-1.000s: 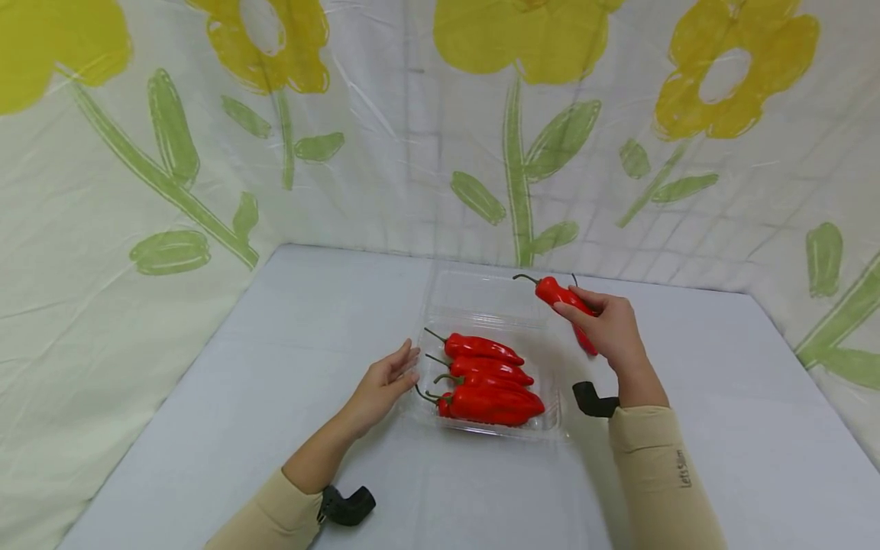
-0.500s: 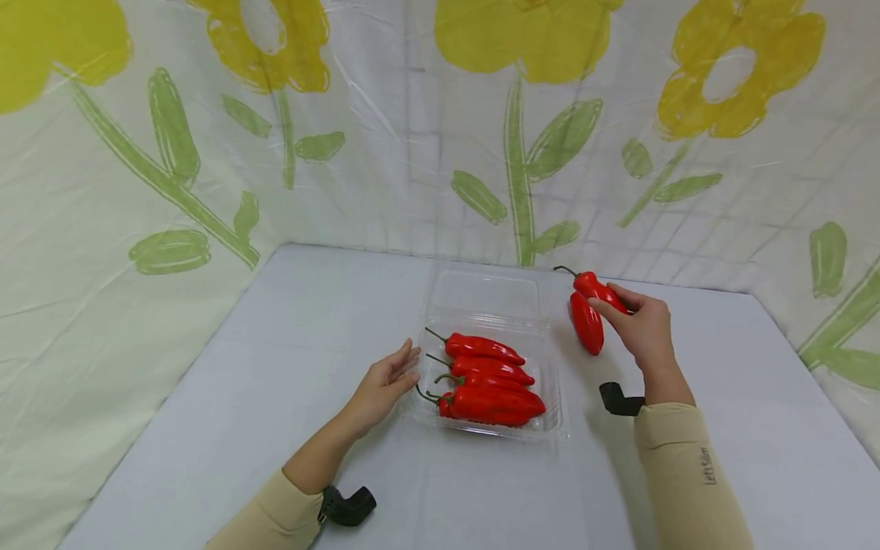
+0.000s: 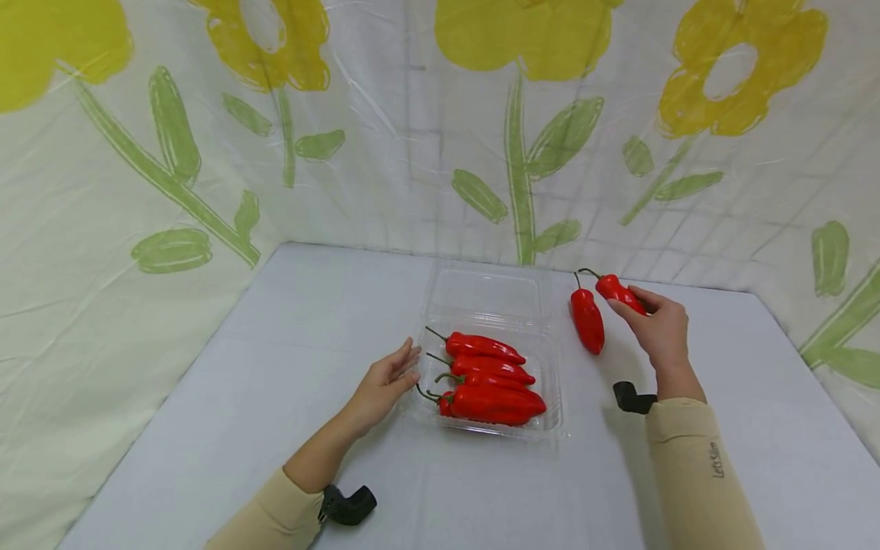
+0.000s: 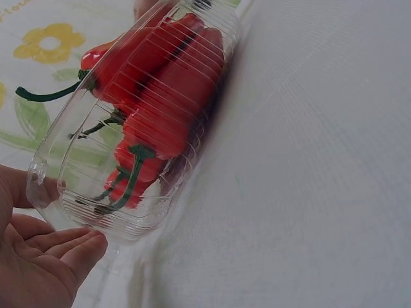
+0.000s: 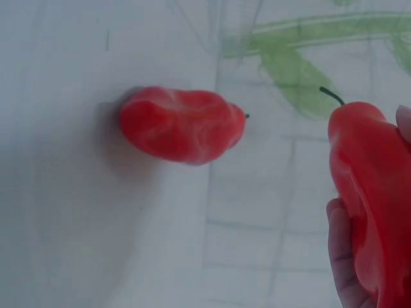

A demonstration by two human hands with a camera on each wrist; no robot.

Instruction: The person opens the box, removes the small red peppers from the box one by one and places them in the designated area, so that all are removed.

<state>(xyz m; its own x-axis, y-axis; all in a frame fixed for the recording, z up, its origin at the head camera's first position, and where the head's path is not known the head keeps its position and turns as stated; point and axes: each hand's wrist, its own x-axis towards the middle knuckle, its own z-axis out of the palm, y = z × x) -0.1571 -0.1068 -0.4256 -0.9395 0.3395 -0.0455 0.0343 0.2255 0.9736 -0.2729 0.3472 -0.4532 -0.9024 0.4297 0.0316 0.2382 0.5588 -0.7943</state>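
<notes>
My right hand (image 3: pixel 661 327) pinches a long red pepper (image 3: pixel 619 293) between thumb and fingers, its green stem pointing left. Just left of it, another red pepper (image 3: pixel 587 321) lies on the table with its stem toward the back. An open clear plastic clamshell box (image 3: pixel 558 405) holds several red peppers (image 3: pixel 491 401) side by side, stems to the left. At the box's left edge rests my left hand (image 3: pixel 378 389), its fingers relaxed. In the left wrist view, the fingertips (image 4: pixel 90 247) touch the box's clear wall.
The box's clear lid (image 3: pixel 488 294) lies folded back behind it. A white cloth covers the table (image 3: pixel 309 305). Behind stands a pale curtain (image 3: pixel 385 153) painted with yellow flowers and green stems. Each wrist carries a black camera mount (image 3: pixel 351 506).
My right hand has moved right with its pepper, past the pepper on the table, which now shows whole. The left hand and the box have stayed in place.
</notes>
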